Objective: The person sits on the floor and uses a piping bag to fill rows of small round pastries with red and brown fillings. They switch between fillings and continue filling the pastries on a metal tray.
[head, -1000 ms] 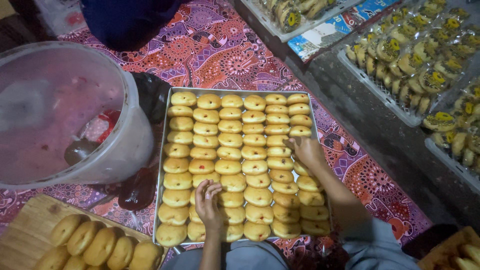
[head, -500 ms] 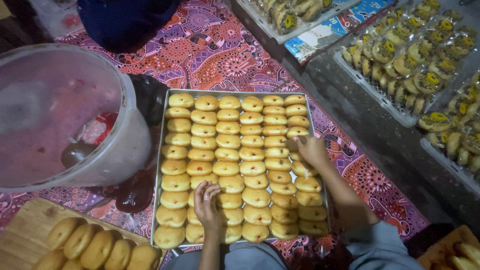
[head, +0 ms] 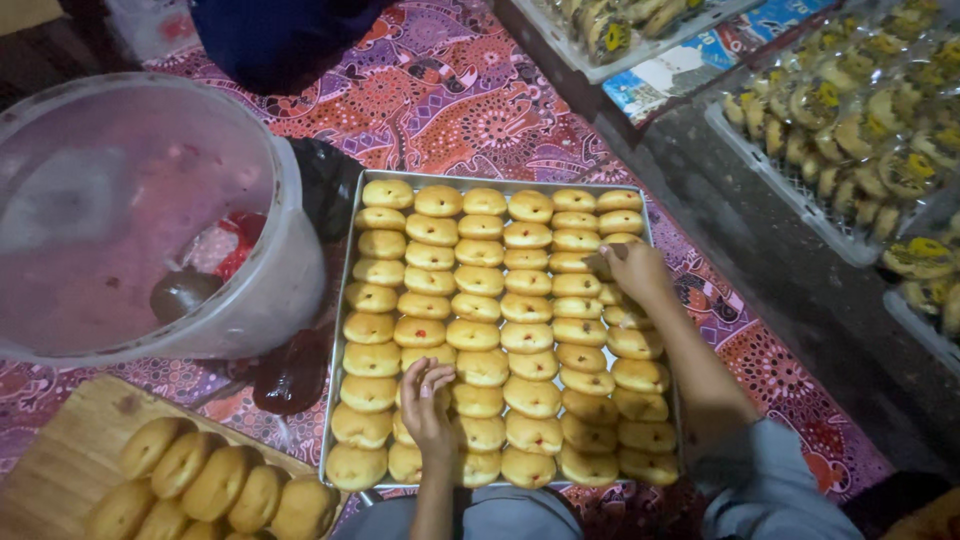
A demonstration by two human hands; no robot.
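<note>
L hand [head: 428, 398]: fingers spread, palm down on buns, near edge of tray [head: 341, 330] | R hand [head: 632, 272]: reaches to tray's far-right, fingers pinching a bun [head: 600, 264]

Hands hide some buns; the wooden board [head: 70, 450] is cut off.

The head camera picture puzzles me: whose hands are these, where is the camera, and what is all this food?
There is no machine here. A person wears a camera on the head, so you look down at their own two bare hands. On the patterned cloth lies a metal tray filled with rows of golden buns. The left hand rests on buns near the tray's front. The right hand touches buns at the right edge; what it pinches, if anything, is unclear. To the left stand a large translucent plastic tub and a wooden board with more buns. Crates of wrapped pastries sit at the upper right.
</note>
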